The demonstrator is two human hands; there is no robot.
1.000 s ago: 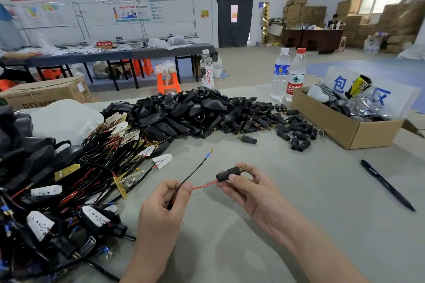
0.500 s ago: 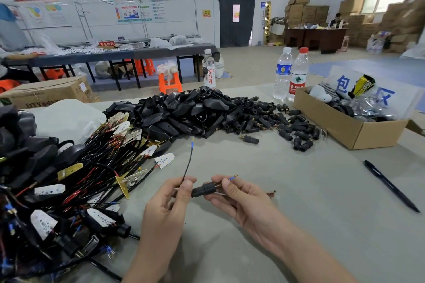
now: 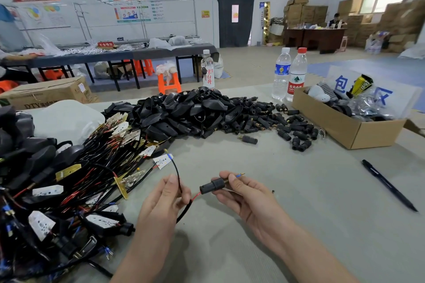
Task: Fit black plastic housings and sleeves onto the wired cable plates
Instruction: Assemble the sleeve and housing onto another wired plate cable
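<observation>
My right hand (image 3: 247, 195) pinches a short black sleeve (image 3: 212, 185) threaded on a red wire; a blue-tipped pin sticks out past my thumb. My left hand (image 3: 163, 200) pinches the black cable (image 3: 184, 210) just below where its red and black wires split. The black wire arcs up to a blue-and-brass tip near the plates. A tangle of wired cable plates (image 3: 69, 179) lies at the left. Black housings (image 3: 184, 108) are heaped at the table's middle, with loose sleeves (image 3: 285, 126) to their right.
A cardboard box (image 3: 349, 131) of parts stands at the right, two water bottles (image 3: 289, 73) behind it. A black pen (image 3: 388, 185) lies on the grey table (image 3: 299, 225). A white bag (image 3: 64, 119) and another box (image 3: 46, 93) sit at the far left.
The sleeve moved right along the red wire, away from my left hand, so more red wire shows. The black wire's free tip swung down to the left.
</observation>
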